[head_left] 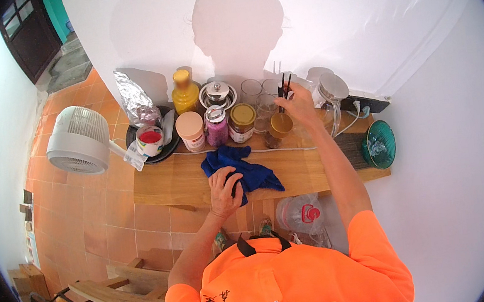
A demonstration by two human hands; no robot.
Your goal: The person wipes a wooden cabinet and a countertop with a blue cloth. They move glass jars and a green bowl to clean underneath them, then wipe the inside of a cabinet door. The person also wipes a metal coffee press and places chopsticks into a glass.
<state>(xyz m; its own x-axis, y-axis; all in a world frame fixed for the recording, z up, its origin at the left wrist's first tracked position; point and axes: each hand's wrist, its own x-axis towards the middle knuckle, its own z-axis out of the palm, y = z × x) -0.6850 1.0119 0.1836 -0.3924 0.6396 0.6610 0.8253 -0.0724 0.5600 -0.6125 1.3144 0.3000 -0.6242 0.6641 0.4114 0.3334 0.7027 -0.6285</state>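
My left hand rests at the near edge of the wooden table, its curled fingers gripping a crumpled dark blue cloth. Farther back, my right hand is closed around a slim black two-pronged utensil with its prongs pointing up; its exact kind is unclear. Just below that hand stands a jar with a gold lid. Several clear drinking glasses are grouped beside and behind it. A glass pitcher with a pale round lid stands to the right of my right wrist.
Along the wall stand a yellow bottle, steel lidded bowl, pink-lidded tub, purple flask and gold-lidded jar. A white cable crosses the table. At right sits a green glass bowl; at left, a white fan.
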